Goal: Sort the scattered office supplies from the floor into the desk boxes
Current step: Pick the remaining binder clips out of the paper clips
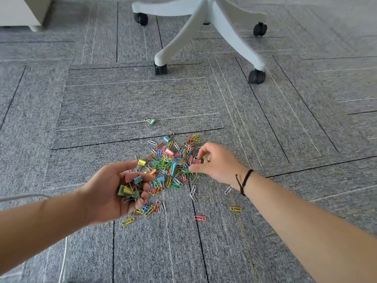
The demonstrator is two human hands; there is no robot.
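Observation:
A heap of coloured paper clips and small binder clips (173, 164) lies on the grey carpet in the middle of the view. My left hand (114, 190) is palm up at the heap's left edge, cupped around several binder clips (130, 187) in pink, blue, green and yellow. My right hand (216, 162) reaches into the heap's right side, its fingers pinched on a pink and a green binder clip (199, 160). One green binder clip (151, 121) lies alone farther away. Stray paper clips, among them a pink one (200, 217) and a yellow one (235, 208), lie nearer me.
A white office chair base (204, 27) with black castors stands beyond the heap. A white cabinet corner (22, 13) is at the top left. A white cable (24, 196) runs along the floor under my left forearm. No desk boxes are in view.

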